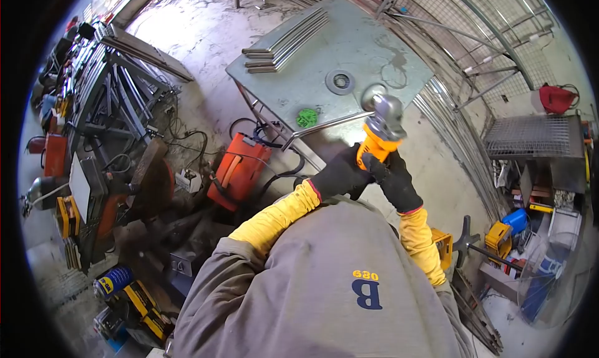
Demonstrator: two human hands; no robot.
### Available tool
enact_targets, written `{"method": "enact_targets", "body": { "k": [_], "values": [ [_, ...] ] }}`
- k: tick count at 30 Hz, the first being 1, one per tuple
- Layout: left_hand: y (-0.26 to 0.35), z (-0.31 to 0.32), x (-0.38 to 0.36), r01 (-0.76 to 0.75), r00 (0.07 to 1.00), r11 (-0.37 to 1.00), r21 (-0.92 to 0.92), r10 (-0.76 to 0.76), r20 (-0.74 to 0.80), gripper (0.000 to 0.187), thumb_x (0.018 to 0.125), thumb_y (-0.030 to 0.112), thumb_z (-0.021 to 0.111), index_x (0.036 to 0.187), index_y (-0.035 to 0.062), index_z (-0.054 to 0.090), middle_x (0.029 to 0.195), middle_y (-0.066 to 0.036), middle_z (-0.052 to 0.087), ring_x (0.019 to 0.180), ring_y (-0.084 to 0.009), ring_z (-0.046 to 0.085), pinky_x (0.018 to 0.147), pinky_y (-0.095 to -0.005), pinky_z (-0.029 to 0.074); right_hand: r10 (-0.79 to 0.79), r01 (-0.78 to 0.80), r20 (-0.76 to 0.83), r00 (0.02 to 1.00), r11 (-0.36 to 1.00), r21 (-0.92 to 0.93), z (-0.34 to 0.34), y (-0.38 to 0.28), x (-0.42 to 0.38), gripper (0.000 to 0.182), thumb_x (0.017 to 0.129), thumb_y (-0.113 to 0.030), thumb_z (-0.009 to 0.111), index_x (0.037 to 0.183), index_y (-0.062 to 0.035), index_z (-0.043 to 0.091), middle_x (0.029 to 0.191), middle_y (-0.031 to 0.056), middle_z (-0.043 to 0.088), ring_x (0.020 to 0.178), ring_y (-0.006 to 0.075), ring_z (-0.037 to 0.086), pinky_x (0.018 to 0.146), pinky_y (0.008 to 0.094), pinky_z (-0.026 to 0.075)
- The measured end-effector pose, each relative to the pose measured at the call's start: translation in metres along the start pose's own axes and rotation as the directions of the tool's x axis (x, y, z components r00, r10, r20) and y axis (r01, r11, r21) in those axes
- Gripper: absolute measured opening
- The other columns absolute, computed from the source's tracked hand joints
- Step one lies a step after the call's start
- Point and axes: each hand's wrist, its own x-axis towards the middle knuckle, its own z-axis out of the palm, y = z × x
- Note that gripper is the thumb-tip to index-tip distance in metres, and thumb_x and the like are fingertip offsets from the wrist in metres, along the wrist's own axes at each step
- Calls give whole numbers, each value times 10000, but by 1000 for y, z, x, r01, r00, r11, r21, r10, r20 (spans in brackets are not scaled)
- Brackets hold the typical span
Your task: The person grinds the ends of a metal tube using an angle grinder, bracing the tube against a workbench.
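Both my hands wear black gloves and yellow sleeve covers. My left hand [342, 173] is closed around the orange body of an angle grinder [379, 143] from the left. My right hand [394, 182] grips the same body from the right, thumb on top. The grinder's grey metal head and guard point away from me, over the near right corner of a grey-green metal table [293, 87]. A shiny metal bar [334, 121] lies along the table's near edge, close to the grinder's disc [373, 96].
Several bent metal bars [290, 40] lie stacked on the table's far left. A round grey disc [340, 82] and a green round piece [306, 117] rest nearer. An orange machine [240, 171] with cables stands left on the floor. Long tubes [458, 133] line the right side.
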Motion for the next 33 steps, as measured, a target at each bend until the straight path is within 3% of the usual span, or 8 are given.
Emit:
{"method": "enact_targets", "body": {
  "k": [3,6,12,21,27,29,31,33],
  "values": [
    [-2,-37,-1,130,971,987,-95,-147,-191,399,945,263,889,1233,41,724,914,-35,758,682,-122,698,598,-309,564,-170,178,56,984,966,-186,12,40,33,793,1067,-412,805,1663,-31,447,1476,150,699,1242,211,694,1002,349,573],
    [30,-86,-28,172,865,958,-230,-258,-430,205,989,227,819,1110,68,776,847,5,722,734,-121,699,656,-290,560,46,-48,-104,993,999,-16,15,44,39,743,1050,-419,831,1608,-32,529,1478,156,699,1306,253,696,1094,411,565],
    [12,-181,-132,61,690,916,-396,-325,-647,451,1121,470,657,1247,39,697,981,-64,725,811,-189,711,679,-329,578,-509,423,73,857,616,-665,-10,71,46,362,920,-118,857,1259,-26,772,1213,182,767,1108,368,742,962,437,607],
    [46,-104,-198,-228,606,824,-519,-297,-738,602,1087,299,757,1591,101,494,1076,-74,695,866,-216,717,770,-398,629,-567,720,481,669,333,-609,52,66,170,314,865,-272,757,1134,-110,777,1086,155,767,1006,380,722,897,530,532],
    [59,-31,-164,-220,298,903,-369,-297,-907,462,1076,292,746,1470,93,608,1056,-104,738,862,-226,739,748,-377,619,-436,741,621,651,192,-643,64,63,208,167,872,-272,747,1000,-166,768,984,106,756,957,366,738,844,520,540],
    [60,-18,-161,-243,312,893,-378,-297,-902,429,1086,317,727,1428,78,625,1044,-98,733,850,-213,728,744,-357,605,-421,794,674,607,287,-536,39,47,217,213,910,-256,742,1067,-117,783,1028,151,767,991,392,743,860,515,559],
    [53,1,-169,-270,311,876,-400,-314,-897,407,1097,341,708,1386,63,642,1031,-92,729,839,-200,718,739,-338,590,-432,679,578,692,661,-320,13,40,226,289,970,-256,736,1176,-58,775,1092,198,776,1017,423,735,886,504,566],
    [26,10,-193,-154,311,931,-332,-273,-910,433,1128,381,650,1350,9,659,1069,-79,738,909,-192,740,815,-360,636,-172,362,579,797,903,-230,-23,27,229,245,1086,-247,697,1187,-33,760,984,145,747,917,279,728,870,437,566]
  ]
}}
